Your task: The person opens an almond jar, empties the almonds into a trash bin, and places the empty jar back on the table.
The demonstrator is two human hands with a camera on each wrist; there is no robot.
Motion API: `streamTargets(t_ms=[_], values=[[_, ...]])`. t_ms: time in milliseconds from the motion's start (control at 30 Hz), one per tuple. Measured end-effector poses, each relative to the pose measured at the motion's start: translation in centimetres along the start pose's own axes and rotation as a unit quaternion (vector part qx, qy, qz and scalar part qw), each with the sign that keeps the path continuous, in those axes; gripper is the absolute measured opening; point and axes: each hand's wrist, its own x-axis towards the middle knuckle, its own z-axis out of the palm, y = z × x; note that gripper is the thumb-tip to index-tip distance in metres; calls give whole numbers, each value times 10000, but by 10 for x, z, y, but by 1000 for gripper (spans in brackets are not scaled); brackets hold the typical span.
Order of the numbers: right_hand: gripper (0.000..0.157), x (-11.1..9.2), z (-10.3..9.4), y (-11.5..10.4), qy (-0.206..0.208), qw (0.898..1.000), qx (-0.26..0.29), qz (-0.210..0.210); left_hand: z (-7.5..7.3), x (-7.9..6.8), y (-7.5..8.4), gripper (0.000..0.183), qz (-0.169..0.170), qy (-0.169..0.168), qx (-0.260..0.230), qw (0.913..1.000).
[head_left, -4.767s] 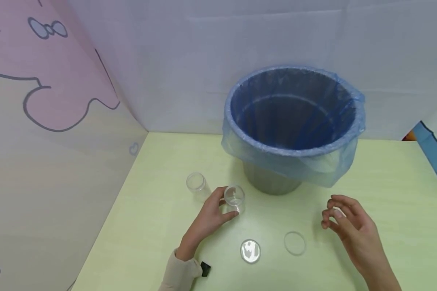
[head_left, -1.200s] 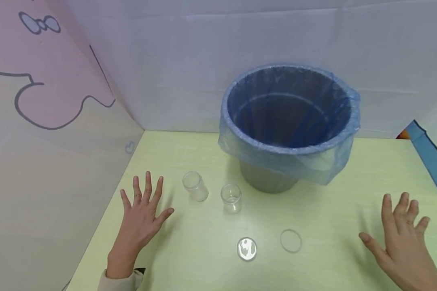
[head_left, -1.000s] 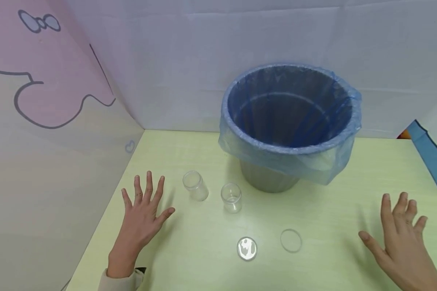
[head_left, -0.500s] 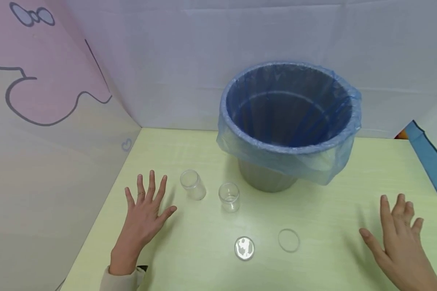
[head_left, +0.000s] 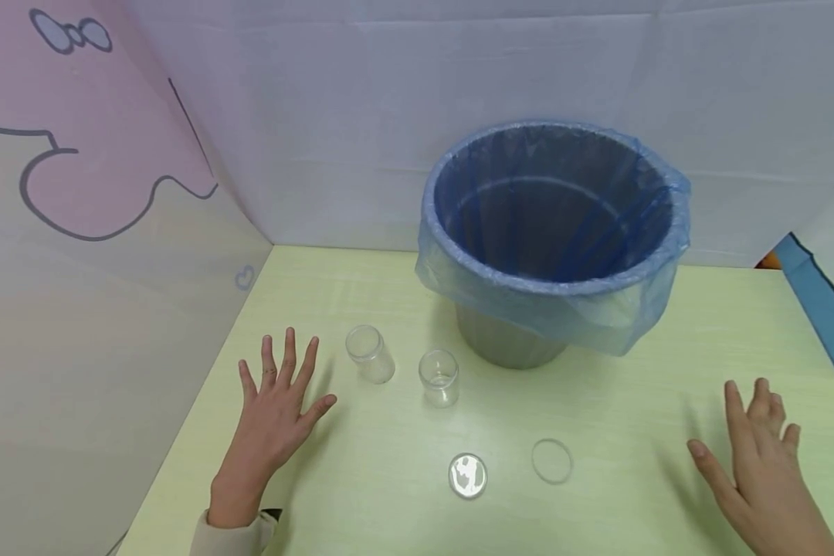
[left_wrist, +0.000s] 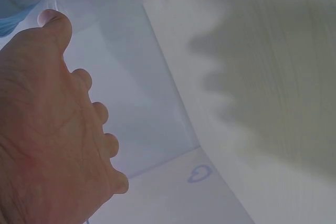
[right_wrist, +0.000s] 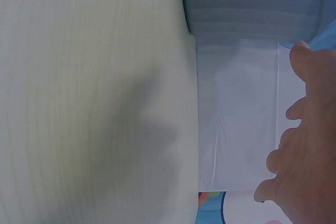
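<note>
My left hand is held over the left of the table with its fingers spread, holding nothing. Just right of it stand two small clear jars: one jar nearer the hand, the other jar closer to the bin. Both look open at the top. A clear round disc with a shiny glare, like a lid, lies in front of them. Beside that lies a thin clear ring. On the right, my right hand hovers with straight fingers and holds nothing; the ring is the nearest small thing to it.
A grey bin lined with a blue plastic bag stands at the back of the pale yellow-green table. White cloth hangs behind it, and a printed pink-figure panel borders the left.
Earlier, my left hand held the jar near the bin; it has let go and moved left, fingers spread. My right hand moved right and its fingers straightened. In the last second little moved.
</note>
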Motion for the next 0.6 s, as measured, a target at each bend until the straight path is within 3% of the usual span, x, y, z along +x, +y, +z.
streamTargets(t_ms=[200,600], values=[[83,0,0,0,-10,10000,75,10,2,-1,-1,84,65,114,-36,9999],[82,-2,5,2,52,9999,153,-15,4,2,1,83,6,-55,-96,9999]])
